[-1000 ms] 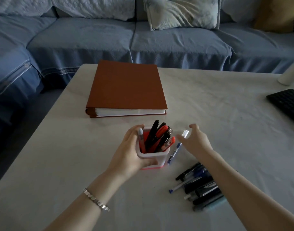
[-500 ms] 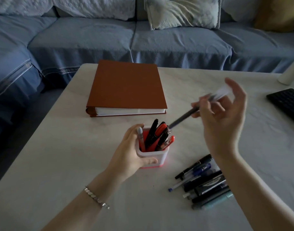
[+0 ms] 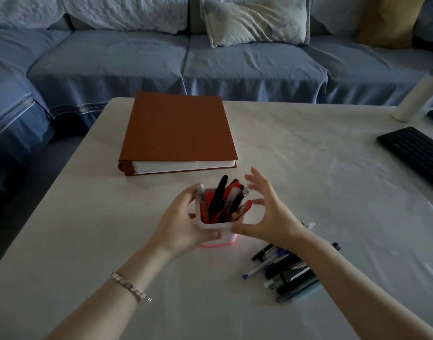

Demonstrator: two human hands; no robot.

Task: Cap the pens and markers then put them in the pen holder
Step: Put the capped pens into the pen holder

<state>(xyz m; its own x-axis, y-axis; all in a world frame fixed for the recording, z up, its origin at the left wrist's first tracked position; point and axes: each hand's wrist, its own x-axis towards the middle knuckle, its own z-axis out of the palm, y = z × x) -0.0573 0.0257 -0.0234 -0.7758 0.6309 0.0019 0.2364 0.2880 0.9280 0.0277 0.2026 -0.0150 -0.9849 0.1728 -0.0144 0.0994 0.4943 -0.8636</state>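
Note:
A square white pen holder point(image 3: 214, 227) with a pink base stands on the table in front of me, filled with several black and red pens point(image 3: 225, 201) and a clear-capped one. My left hand point(image 3: 183, 224) grips its left side. Just right of the holder, my right hand point(image 3: 269, 214) hovers with fingers spread and holds nothing. A pile of several loose pens and markers point(image 3: 286, 273) lies on the table under my right forearm; one blue-tipped pen sticks out to the left.
A thick brown binder point(image 3: 177, 131) lies behind the holder. A black keyboard point(image 3: 416, 150) sits at the right edge, with a white bottle point(image 3: 416, 96) behind it. A blue sofa runs along the far side and the left.
My right hand carried a pen above the holder half a second ago; that pen now stands in the holder and the hand is empty beside it. The left hand stayed on the holder.

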